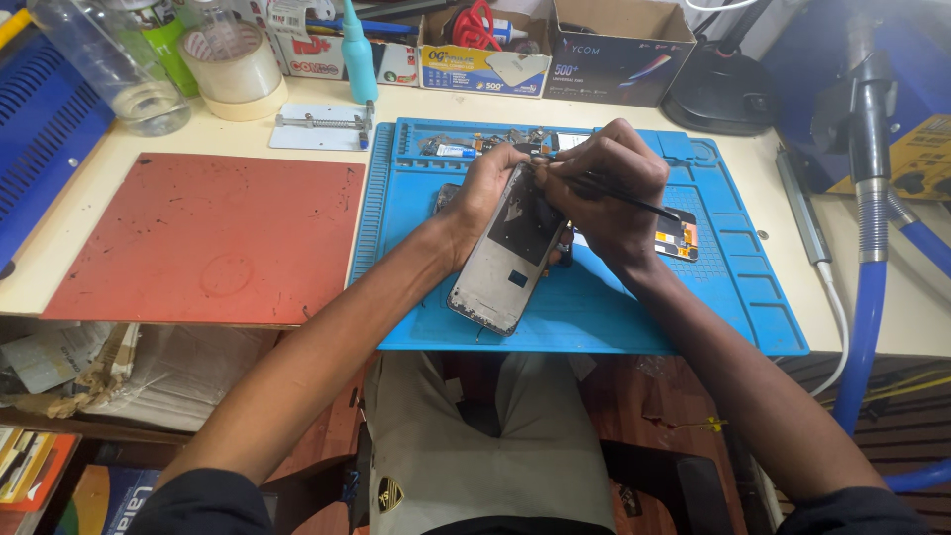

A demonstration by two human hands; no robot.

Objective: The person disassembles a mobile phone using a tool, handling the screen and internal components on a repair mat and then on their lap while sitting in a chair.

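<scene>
Head view, centre of frame: opened phone body (500,263), back cover off, tilted, lower end resting on blue work mat (634,307). Left hand (485,193) curled round phone's upper left edge, fingers closed on it. Right hand (609,183) fingers pinched shut on thin black tool (634,203), tip at phone's top end. Just right of that hand, on mat: small board w/ orange patch (679,236). Upper centre, mat's top tray: loose phone parts (475,147). Left of frame: red pad (213,238). Upper left: tape roll (235,64), clear bottle (114,64), teal squeeze bottle (359,54), metal holder (322,127). Top centre: cardboard boxes (555,45). Right edge: blue hose (867,297).
</scene>
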